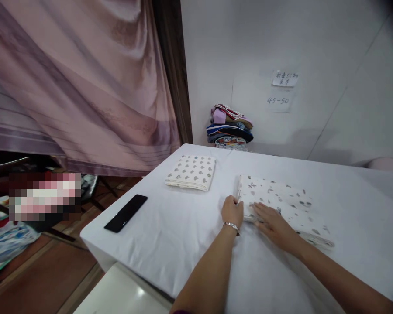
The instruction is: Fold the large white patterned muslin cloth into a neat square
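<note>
A white cloth with small grey and dark printed figures [291, 198] lies folded in layers on the white-covered table. At its left edge, my left hand [232, 211] has its fingers curled in on the near corner; a silver bracelet circles that wrist. My right hand [271, 222] rests flat on the front part of the same cloth, fingers stretched out. Farther left is a second folded cloth [193, 172], white with rows of grey motifs, which neither hand touches.
A black phone-like slab [126, 213] lies near the left edge of the table [163, 235]. Stacked folded fabrics [229, 128] stand by the wall behind. A pink curtain [118, 87] hangs at left, and a white stool or seat [124, 292] is below the front edge.
</note>
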`<control>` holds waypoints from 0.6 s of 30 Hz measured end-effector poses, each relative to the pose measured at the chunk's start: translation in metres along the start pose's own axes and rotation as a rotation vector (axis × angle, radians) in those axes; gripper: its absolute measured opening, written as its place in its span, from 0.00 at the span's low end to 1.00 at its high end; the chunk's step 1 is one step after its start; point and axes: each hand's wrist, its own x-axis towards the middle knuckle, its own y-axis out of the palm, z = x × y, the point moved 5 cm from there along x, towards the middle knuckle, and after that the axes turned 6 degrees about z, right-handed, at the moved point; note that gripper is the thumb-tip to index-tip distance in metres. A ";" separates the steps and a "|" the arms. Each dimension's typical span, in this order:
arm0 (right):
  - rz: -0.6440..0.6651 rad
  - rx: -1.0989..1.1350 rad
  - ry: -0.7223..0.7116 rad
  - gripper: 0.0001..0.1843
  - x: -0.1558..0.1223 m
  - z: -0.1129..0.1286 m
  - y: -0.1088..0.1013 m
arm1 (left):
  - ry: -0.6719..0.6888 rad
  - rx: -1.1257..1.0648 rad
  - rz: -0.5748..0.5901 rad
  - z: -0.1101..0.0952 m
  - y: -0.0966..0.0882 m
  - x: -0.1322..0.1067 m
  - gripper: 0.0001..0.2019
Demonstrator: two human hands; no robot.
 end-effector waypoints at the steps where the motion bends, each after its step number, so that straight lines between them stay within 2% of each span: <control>1: -0.016 -0.007 -0.022 0.29 0.006 0.006 0.002 | 0.000 -0.007 -0.003 0.001 0.000 0.000 0.05; 5: -0.070 -0.101 -0.103 0.33 0.017 0.027 0.028 | -0.016 -0.047 0.003 0.002 0.000 0.001 0.04; 9: -0.113 -0.147 -0.111 0.34 0.011 0.034 0.044 | -0.003 -0.094 -0.010 0.001 -0.001 0.000 0.07; 14: 0.005 0.014 -0.093 0.36 0.009 0.033 0.025 | 0.008 -0.136 0.033 0.001 0.001 0.000 0.12; 18: -0.051 0.094 -0.033 0.32 0.033 0.008 -0.007 | 0.034 -0.109 0.050 -0.001 0.000 0.000 0.12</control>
